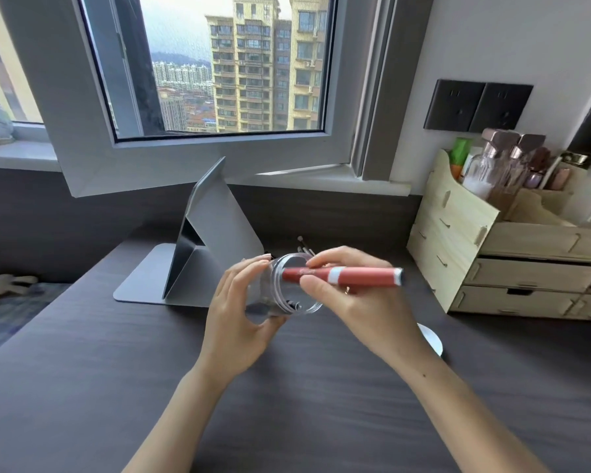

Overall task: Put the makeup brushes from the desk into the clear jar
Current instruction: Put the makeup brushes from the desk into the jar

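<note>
My left hand (pixel 239 312) holds the clear jar (pixel 287 288) above the desk, tilted so its open mouth faces right. My right hand (pixel 342 295) grips a thick red brush (pixel 352 276) with a white band, held sideways. Its left end sits at the jar's mouth. Several thin brushes (pixel 302 249) lie on the desk just behind the jar, mostly hidden by it and my fingers. Small dark items show at the bottom of the jar; I cannot tell what they are.
A grey folding stand (pixel 198 247) stands behind my left hand. A pale wooden drawer organiser (pixel 492 254) with bottles fills the right side. A white round object (pixel 432 337) lies on the dark desk (pixel 82 387) behind my right wrist. An open window sits behind.
</note>
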`<state>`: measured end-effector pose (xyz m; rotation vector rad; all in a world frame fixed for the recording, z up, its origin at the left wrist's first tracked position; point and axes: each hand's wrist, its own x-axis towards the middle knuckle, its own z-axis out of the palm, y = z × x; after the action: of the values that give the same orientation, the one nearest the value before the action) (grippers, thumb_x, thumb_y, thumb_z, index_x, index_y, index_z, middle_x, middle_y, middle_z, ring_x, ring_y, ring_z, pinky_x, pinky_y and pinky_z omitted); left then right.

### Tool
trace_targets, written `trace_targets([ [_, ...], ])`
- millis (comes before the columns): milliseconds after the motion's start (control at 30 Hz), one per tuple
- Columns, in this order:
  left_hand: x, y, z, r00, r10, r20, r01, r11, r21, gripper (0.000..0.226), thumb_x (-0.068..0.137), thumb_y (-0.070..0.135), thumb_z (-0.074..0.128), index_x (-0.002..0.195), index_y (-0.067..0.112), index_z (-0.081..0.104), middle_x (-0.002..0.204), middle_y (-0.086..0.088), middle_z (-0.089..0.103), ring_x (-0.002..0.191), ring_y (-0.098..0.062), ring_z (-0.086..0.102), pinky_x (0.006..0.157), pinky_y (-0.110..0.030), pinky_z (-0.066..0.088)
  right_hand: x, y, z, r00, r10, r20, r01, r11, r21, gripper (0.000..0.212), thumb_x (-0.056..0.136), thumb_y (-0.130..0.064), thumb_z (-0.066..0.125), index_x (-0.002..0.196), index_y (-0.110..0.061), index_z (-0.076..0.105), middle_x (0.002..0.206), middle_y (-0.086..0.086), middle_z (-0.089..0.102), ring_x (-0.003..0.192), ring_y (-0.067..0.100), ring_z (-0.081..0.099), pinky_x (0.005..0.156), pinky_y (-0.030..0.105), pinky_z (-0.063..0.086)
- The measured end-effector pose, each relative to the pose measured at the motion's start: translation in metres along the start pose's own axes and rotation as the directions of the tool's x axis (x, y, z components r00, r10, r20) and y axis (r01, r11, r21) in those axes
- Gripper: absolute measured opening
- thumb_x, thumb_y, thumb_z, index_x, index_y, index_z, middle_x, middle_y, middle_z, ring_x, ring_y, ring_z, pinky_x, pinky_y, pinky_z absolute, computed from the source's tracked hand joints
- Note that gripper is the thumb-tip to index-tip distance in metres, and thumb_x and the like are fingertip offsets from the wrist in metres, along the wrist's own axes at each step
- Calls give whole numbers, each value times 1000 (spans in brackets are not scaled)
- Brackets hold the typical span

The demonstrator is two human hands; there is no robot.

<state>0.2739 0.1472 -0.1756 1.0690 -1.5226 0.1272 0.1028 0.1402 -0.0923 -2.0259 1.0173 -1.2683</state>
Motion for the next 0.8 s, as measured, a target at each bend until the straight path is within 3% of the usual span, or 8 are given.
trace_targets([
  [100,-1,-1,0,1000,15,14,-15,1000,24,70,62,19,83,121,17,47,125,4,53,117,-21,53,99,-37,43,0,4,4,999,42,5,-40,978,-205,13,73,-40,72,73,-28,71,72,-13,70,72,3,63,60,13,42],
  [233,0,-1,-1,1000,18,10,-19,998,55,71,60,21,85,120,17,47,123,0,58,115,-20,52,98,-32,43,-1,10,-1,994,102,43,-99,993,-65,22,66,-39,79,77,-23,69,66,-10,68,62,4,63,55,16,46],
  [333,1,-1,-2,999,33,30,-36,995,96,70,61,25,83,120,15,47,122,-2,55,114,-20,52,99,-26,42,-3,14,-4,985,157,71,-159,987,28,25,66,-39,80,79,-22,68,66,2,67,50,2,51,50,16,41],
  [433,2,-3,-2,998,42,52,-49,988,144,68,62,27,81,120,15,48,121,0,54,114,-18,50,100,-19,37,-2,22,-13,985,164,62,-172,974,148,16,71,-30,77,78,-19,69,62,0,67,53,3,53,50,17,41],
  [533,1,-5,-1,995,36,89,-54,977,206,68,61,26,81,120,13,49,120,-3,59,113,-19,49,100,-23,38,-1,34,-16,982,185,27,-186,958,219,5,76,-23,74,78,-19,72,60,-5,68,52,0,54,49,16,40],
  [633,0,-5,1,991,34,129,-63,973,223,69,60,25,83,120,16,49,119,0,59,112,-17,50,98,-22,38,-3,45,0,999,-36,-34,31,991,-131,13,74,-30,74,78,-18,76,60,-6,65,54,6,54,52,19,40],
  [700,-2,-4,2,986,29,164,-68,969,239,74,57,23,87,120,18,49,118,-1,62,110,-18,51,95,-25,42,-4,49,13,977,-211,24,204,905,-373,26,75,-39,63,81,-18,77,64,-4,66,58,10,57,56,21,42],
  [800,-1,-5,0,986,-8,167,-37,963,267,77,53,19,90,119,19,51,116,-2,64,108,-17,52,92,-25,42,1,50,10,978,-148,149,195,902,-384,31,83,-45,52,92,-27,76,64,-12,52,60,2,45,56,20,35],
])
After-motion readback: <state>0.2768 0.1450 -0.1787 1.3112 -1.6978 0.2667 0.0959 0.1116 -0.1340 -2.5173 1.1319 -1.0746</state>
